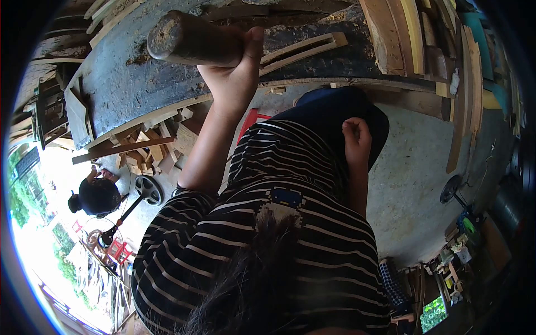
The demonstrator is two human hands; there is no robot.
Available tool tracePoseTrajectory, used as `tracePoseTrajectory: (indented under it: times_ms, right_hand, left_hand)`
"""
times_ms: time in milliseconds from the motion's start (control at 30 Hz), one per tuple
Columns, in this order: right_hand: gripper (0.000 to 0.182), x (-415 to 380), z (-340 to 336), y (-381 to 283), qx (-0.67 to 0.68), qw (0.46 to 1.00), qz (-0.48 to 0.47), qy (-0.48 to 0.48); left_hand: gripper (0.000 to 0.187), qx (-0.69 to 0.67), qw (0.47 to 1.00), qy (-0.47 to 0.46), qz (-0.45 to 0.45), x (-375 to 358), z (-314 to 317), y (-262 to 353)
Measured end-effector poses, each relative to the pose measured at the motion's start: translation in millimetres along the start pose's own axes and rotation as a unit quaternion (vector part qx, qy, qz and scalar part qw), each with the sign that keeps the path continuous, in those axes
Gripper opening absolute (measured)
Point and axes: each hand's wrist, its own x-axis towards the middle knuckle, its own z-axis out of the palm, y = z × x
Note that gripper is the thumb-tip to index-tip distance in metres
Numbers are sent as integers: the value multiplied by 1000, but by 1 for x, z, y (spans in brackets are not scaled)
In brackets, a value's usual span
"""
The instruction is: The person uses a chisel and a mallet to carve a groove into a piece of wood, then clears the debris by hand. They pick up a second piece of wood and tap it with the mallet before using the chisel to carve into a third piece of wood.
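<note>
My left hand (231,81) is raised over the workbench with its fingers wrapped round the narrow end of a round wooden mallet (192,42). The thick, worn end of the mallet points left. A narrow wooden piece with a long slot (304,51) lies on the dark workbench (128,95), just beyond my hand. My right hand (357,139) rests by my thigh, its fingers curled loosely with nothing visible in them.
Curved boards (391,39) are stacked at the bench's right end. A heap of wood offcuts (148,148) lies below the bench on the left. Part of a red stool (251,124) shows beside me. Another person (100,195) is farther off at left, near a wheeled stand (148,190).
</note>
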Motion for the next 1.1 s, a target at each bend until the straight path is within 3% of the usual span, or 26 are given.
tracePoseTrajectory:
  times_ms: [500,800,933,1100]
  right_hand:
    - [7,-2,1,2,-22,1000,-6,-4]
    - [6,-5,2,-5,-41,999,-26,6]
    - [5,-8,1,-2,-41,998,-42,10]
    - [6,-13,-1,1,-63,997,-35,6]
  left_hand:
    - [14,10,1000,-10,5,-2,14,17]
    - [15,-120,989,-27,-86,-5,4,21]
    - [14,-133,991,-11,-2,4,-2,29]
    - [13,-129,990,-62,-4,11,-4,38]
